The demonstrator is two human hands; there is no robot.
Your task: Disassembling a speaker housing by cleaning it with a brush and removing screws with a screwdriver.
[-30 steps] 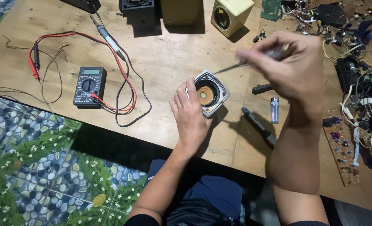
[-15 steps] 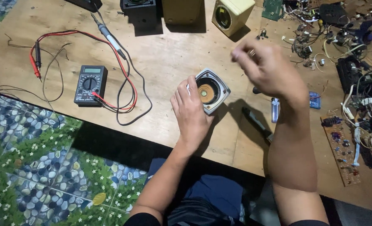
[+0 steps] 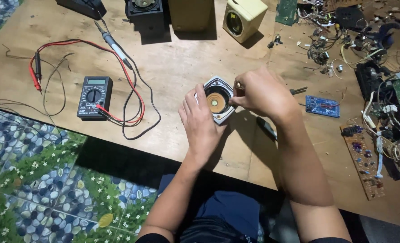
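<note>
A small square speaker driver (image 3: 217, 100) with an orange cone and a pale frame lies on the wooden table (image 3: 173, 67). My left hand (image 3: 201, 123) holds it from the near side, fingers on its left edge. My right hand (image 3: 260, 93) rests against the speaker's right edge, fingertips pinched at the rim; I cannot tell whether something small is between them. A dark-handled tool (image 3: 266, 128) lies on the table just under my right wrist.
A black multimeter (image 3: 94, 96) with red and black leads (image 3: 132, 96) lies left. Speaker boxes (image 3: 244, 18) stand along the far edge. A blue circuit board (image 3: 322, 106), a brown board (image 3: 362, 157) and tangled wires and parts (image 3: 366, 54) crowd the right.
My right hand came down from above the table, where it held a thin tool, to the speaker's right edge. The tool is no longer seen in it. My left hand stayed on the speaker.
</note>
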